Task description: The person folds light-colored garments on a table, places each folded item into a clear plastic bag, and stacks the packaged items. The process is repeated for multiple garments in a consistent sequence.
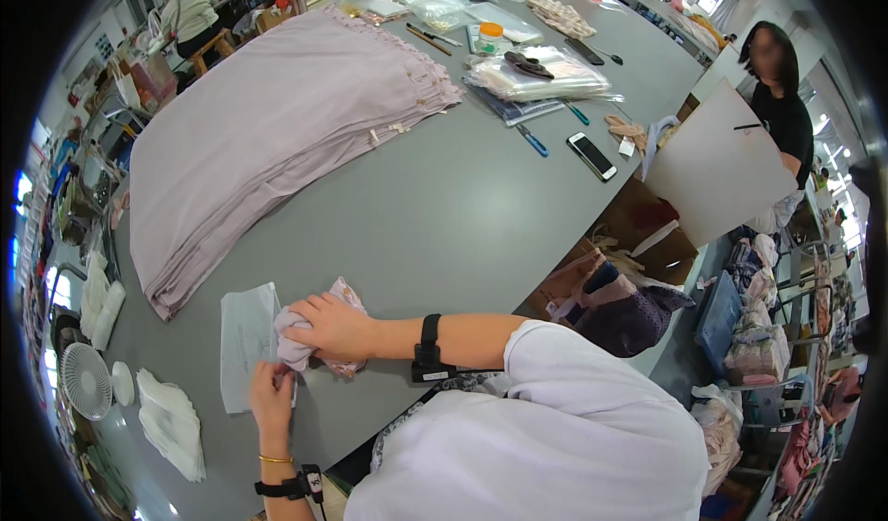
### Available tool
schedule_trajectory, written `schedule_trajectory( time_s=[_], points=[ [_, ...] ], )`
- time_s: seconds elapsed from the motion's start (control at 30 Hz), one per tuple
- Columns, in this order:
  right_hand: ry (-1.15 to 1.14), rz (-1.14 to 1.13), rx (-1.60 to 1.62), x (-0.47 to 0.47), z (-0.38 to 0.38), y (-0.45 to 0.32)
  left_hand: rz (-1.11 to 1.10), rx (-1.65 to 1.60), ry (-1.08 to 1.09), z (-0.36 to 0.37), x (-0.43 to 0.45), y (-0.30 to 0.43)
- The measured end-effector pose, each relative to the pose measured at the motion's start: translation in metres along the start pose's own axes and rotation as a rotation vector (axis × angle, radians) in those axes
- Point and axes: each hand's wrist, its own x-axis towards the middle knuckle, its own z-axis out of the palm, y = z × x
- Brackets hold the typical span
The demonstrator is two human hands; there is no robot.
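A small folded bundle of pale pink cloth (pixel 294 340), with a printed part showing, lies at the near side of the grey table. My right hand (pixel 336 327) is spread over the bundle and grips it from above. Beside it on the left lies a flat translucent plastic bag (pixel 244 347) that bears printing. The bundle sits against the bag's right edge; whether any of it is inside is hard to see. My left hand (pixel 272 389) pinches the bag's lower right edge, just below the bundle, its fingertips partly hidden.
A long stack of pale pink fabric (pixel 277 111) covers the table's far left. A pile of white bags (pixel 171 424) and a small fan (pixel 86 382) are nearer. Blue snips (pixel 533 141) and a phone (pixel 592 156) lie rightward. A person (pixel 784 118) holds a large board (pixel 721 167).
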Motion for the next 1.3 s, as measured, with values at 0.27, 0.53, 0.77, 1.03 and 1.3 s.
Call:
schedule_trajectory(
  time_s=[0.27,0.53,0.77,1.03,1.3],
  points=[
    [0.207,-0.017,0.233,0.018,0.031,-0.03,-0.334,-0.582,-0.094,0.049,0.004,-0.043],
    [-0.025,-0.043,-0.097,0.042,0.099,-0.013,0.162,0.079,0.218,-0.016,0.007,0.033],
    [-0.116,-0.02,-0.006,0.077,0.106,0.007,0.234,0.334,0.14,-0.031,0.003,0.06],
    [-0.3,-0.37,0.349,0.029,-0.009,0.03,-0.725,-1.332,-0.019,-0.015,-0.09,0.064],
    [-0.438,-0.323,0.187,0.041,-0.005,0.036,-0.755,-1.966,0.156,0.034,-0.021,0.079]
  ],
)
